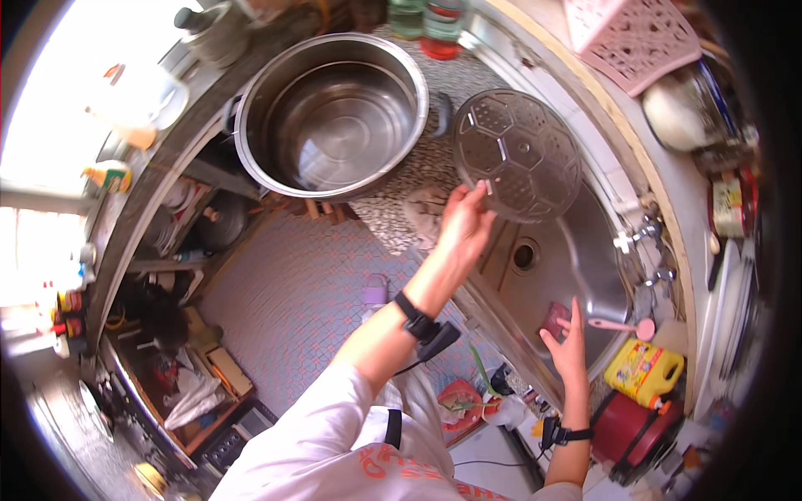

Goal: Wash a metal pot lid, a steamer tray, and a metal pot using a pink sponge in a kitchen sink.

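My left hand grips the near edge of a round perforated metal steamer plate, which is held over the far end of the sink. To the left of the plate, a large stainless steel pot with dark handles stands uncovered on the speckled counter. A crumpled cloth lies on the counter beside my left wrist. Over the near part of the sink is my right hand, its fingers apart. Close to its fingertips lies a reddish scrubbing pad or sponge in the basin.
Two taps rise at the sink's right edge. A pink long-handled brush or scoop, a yellow detergent jug and a red appliance sit at the right. Bottles stand behind the pot. A pink basket is at upper right.
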